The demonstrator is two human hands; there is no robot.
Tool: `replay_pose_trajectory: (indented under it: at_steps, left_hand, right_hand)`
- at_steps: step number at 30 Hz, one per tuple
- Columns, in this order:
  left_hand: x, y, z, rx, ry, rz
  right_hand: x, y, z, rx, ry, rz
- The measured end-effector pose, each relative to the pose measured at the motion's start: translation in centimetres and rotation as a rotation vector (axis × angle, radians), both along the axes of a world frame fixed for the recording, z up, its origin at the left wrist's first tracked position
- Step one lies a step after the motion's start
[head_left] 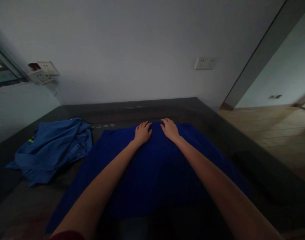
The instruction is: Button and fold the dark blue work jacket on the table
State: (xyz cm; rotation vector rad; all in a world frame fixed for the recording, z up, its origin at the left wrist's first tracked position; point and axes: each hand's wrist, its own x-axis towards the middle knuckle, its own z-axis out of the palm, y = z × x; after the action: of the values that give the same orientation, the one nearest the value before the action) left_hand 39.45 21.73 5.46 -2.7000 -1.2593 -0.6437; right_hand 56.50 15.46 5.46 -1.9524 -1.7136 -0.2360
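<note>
A dark blue cloth (152,176), perhaps a garment, lies spread out flat on a dark surface in front of me. Both arms reach forward over it. My left hand (142,132) rests palm down near the cloth's far edge, its fingers stretched out. To the right of it, my right hand (169,128) also lies flat by that same edge, fingers extended and slightly apart. A small gap of blue fabric shows between the two hands. Neither hand grips anything that I can see.
Left of the cloth sits a crumpled lighter blue garment (57,146) with a small yellow-green patch. The dark surface (207,116) meets a pale wall (127,50) with a double socket (205,63). More sockets (47,68) are at the left corner. Wooden floor (257,130) lies right.
</note>
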Motion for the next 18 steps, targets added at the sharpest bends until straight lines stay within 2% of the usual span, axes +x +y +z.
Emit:
replay_pose_trajectory:
  at_steps: [3,7,14,16,18]
  left_hand:
    - [2.3,-0.8,-2.4,0.007,0.059,-0.019]
    - [2.1,-0.2,-3.6,0.008,0.103,-0.049]
    - [2.1,-0.8,-2.7,-0.011,0.129,-0.019]
    - [1.2,-1.3,-2.1,0.01,0.104,-0.038]
    - [-0.9,-1.7,-1.2,0.037,0.088,-0.057]
  right_hand:
    - [-2.4,0.8,-2.0,-0.055,-0.013,0.031]
    - [-1.8,0.6,-3.6,-0.104,-0.02,0.041]
    - [1.3,-0.6,-3.4,-0.183,-0.038,0.01]
    - [2.4,-1.2,-3.4,-0.201,-0.033,-0.019]
    - [4.0,-2.0,-3.5,-0.216,-0.042,-0.032]
